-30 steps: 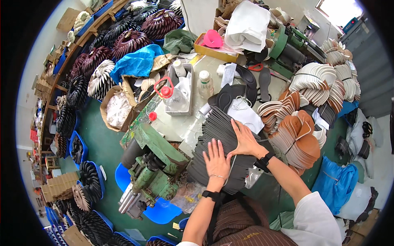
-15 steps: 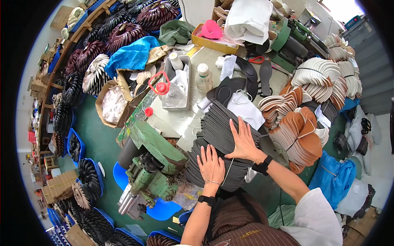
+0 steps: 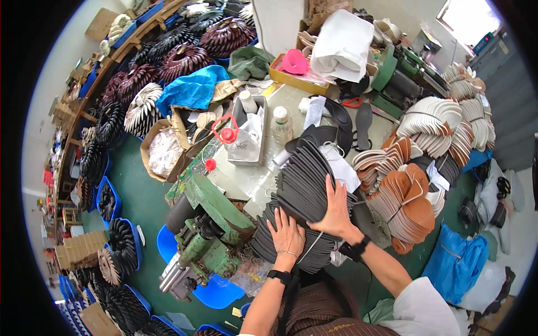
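Note:
A thick stack of dark grey insoles [image 3: 302, 179] stands on edge in front of me, fanned and bent. A thin pale cord [image 3: 310, 247] runs down its near part. My left hand [image 3: 288, 234] lies on the near left of the stack, fingers spread. At the right edge, my right hand [image 3: 337, 213] presses against the insoles, its fingers stretched upward and its thumb held apart toward the left hand. Between the hands, a flat dark insole face shows where the stack parts.
A green machine [image 3: 216, 224] stands left of the stack. Bundled brown and white insoles [image 3: 400, 201] crowd the right. Behind are a red-topped bottle [image 3: 230, 136], a white-capped bottle [image 3: 281, 124] and a grey box [image 3: 246, 155]. Blue tubs [image 3: 109, 199] line the floor at left.
The far part of the insole stack has tilted up and parted from the near part. My right hand has turned more upright and moved slightly down. The left hand has stayed nearly in place.

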Motion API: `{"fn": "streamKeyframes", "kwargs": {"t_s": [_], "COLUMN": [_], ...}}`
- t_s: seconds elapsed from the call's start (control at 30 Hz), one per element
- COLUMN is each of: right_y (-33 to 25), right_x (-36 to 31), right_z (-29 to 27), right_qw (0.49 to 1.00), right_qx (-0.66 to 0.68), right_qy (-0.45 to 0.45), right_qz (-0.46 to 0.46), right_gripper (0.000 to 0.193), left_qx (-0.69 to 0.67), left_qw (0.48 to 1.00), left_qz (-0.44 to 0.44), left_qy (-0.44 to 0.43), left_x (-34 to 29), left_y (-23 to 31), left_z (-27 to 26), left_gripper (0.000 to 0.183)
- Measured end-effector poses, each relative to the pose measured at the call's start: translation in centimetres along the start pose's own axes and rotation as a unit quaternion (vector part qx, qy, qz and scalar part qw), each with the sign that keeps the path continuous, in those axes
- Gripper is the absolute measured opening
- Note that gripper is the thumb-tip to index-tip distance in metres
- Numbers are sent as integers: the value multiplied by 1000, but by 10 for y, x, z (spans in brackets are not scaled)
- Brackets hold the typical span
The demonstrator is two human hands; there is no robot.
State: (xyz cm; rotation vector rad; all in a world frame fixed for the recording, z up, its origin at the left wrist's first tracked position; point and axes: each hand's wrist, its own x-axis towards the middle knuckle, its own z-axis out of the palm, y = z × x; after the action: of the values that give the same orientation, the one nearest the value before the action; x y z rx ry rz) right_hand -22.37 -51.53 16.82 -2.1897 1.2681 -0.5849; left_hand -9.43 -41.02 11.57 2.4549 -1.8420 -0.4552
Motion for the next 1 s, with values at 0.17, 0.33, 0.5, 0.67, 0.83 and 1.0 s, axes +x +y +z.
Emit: {"fn": "streamKeyframes", "kwargs": {"t_s": [0.17, 0.33, 0.5, 0.67, 0.83, 1.0], "right_y": [-46, -62, -49, -73, -182, -277], "right_x": [-27, -6, -26, -78, -77, -123], "right_z": [-19, -47, -102, -82, -71, -29], "right_qw": [973, 957, 700, 609, 754, 794], "right_qx": [96, 224, 691, 762, 606, 556], "right_qy": [-105, -11, -5, -149, -251, -247], "right_qz": [-181, -182, 180, 162, 32, -15], "right_gripper": [130, 140, 90, 102, 96, 92], "left_qx": [-591, 17, -514, -731, -647, -621], "left_qw": [803, 983, 856, 674, 739, 762], "left_qz": [70, 158, 21, 99, 61, -75], "left_qy": [7, 92, 42, 36, 178, 167], "left_x": [-10, 19, 31, -59, -148, -237], "left_y": [-28, -9, -4, -8, -65, -133], "left_z": [85, 44, -9, -163, -186, -151], "left_gripper": [51, 57, 69, 117, 153, 135]}}
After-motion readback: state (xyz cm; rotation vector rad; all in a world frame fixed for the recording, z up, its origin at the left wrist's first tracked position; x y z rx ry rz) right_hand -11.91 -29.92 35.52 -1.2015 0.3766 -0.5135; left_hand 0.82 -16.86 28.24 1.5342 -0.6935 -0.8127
